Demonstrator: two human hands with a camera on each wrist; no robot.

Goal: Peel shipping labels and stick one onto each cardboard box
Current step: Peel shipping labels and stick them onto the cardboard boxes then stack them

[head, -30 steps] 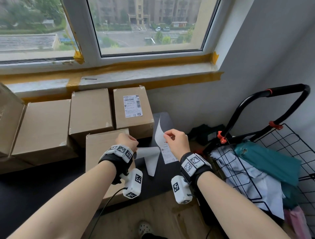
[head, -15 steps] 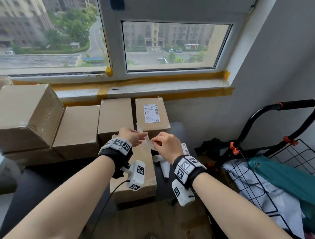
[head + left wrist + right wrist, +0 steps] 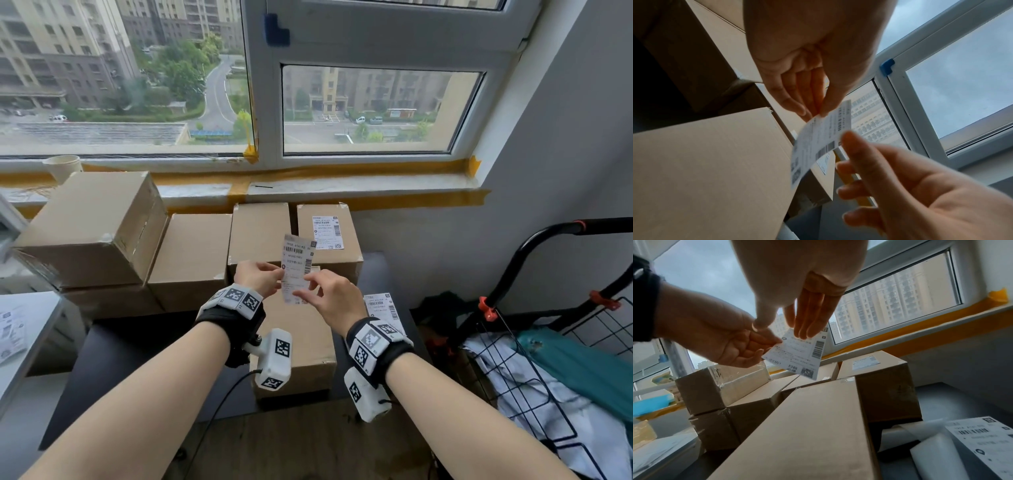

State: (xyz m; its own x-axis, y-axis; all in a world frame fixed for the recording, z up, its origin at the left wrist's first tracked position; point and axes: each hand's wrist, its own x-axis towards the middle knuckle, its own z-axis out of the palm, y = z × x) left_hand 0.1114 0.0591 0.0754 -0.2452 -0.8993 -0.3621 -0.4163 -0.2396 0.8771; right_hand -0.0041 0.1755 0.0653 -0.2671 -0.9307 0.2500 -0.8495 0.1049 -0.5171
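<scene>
Both bare forearms reach forward, each wrist strapped with a black band. The left hand (image 3: 255, 278) pinches a label's left edge between thumb and fingertips. The right hand (image 3: 334, 298) is raised beside it, fingers (image 3: 813, 316) loosely extended, their tips at the label's right edge.

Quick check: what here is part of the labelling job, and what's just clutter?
Job:
label, pinched by left hand, right hand at its edge
labelled box
bare box below the hands
spare labels

Clutter:
paper cup
cart
</scene>
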